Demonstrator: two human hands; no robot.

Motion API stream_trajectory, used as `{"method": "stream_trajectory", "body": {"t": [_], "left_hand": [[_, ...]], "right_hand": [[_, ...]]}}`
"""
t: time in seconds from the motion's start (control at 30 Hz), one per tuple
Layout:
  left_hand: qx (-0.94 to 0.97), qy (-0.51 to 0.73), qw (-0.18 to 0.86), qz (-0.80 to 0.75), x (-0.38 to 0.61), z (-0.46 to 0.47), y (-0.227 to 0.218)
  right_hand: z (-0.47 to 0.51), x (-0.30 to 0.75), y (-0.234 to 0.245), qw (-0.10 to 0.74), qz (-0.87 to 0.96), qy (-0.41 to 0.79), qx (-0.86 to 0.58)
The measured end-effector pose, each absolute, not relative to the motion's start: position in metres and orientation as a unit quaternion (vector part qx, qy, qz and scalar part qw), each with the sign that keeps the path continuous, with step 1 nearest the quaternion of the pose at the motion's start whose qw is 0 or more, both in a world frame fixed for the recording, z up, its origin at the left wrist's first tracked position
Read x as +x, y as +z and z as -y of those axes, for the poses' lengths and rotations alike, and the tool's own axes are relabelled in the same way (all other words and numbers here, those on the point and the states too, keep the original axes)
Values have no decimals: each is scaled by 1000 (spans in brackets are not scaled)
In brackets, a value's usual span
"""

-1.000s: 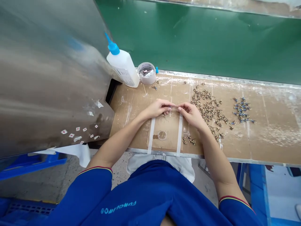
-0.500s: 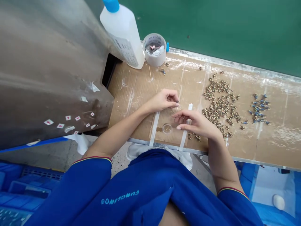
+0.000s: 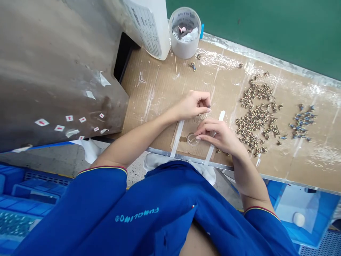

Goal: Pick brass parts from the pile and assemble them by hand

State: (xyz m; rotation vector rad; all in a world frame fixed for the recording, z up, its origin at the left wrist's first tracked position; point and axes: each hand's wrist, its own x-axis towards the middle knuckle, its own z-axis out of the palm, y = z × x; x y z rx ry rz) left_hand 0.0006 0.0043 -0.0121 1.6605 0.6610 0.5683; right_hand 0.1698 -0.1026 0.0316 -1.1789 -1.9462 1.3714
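Above the tabletop (image 3: 165,83), the left hand (image 3: 195,104) pinches a small dark part (image 3: 209,106); the right hand (image 3: 218,133) is at the clear dish (image 3: 190,140), fingers nearly together, their hold unclear. Probably a pick-up step, next needing a light grip.

Blue shirt (image 3: 170,195); 2 short sleeves (image 3: 103,185), edges red and yellow; turquoise lettering (image 3: 137,214).

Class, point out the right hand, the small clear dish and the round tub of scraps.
Right hand (image 3: 220,134): head view, back of hand.
Small clear dish (image 3: 188,139): head view, left rim.
Round tub (image 3: 184,49): head view, outer wall.
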Motion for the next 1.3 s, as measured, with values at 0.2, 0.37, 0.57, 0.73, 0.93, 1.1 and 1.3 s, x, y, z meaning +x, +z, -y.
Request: {"method": "stream_trajectory", "body": {"t": [0.2, 0.37, 0.57, 0.73, 0.93, 1.1, 1.3], "left_hand": [[725, 242, 577, -288, 0, -4, -14], [726, 245, 574, -291, 1, -4, -16], [731, 255, 564, -287, 2, -4, -18], [745, 256, 554, -269, 2, -4, -19], [773, 258, 519, -257, 4, -4, -19], [780, 251, 520, -241, 4, -2, -18], [780, 247, 530, -224, 5, -1, -17]], "right_hand": [[103, 170, 27, 243, 706, 529, -404], [104, 167, 25, 259, 709, 519, -401], [109, 155, 23, 276, 746, 470, -383], [107, 155, 27, 314, 733, 462, -388], [104, 174, 39, 416, 667, 433, -442], [100, 179, 24, 536, 559, 262, -577], [93, 177, 6, 543, 518, 181, -636]]}}
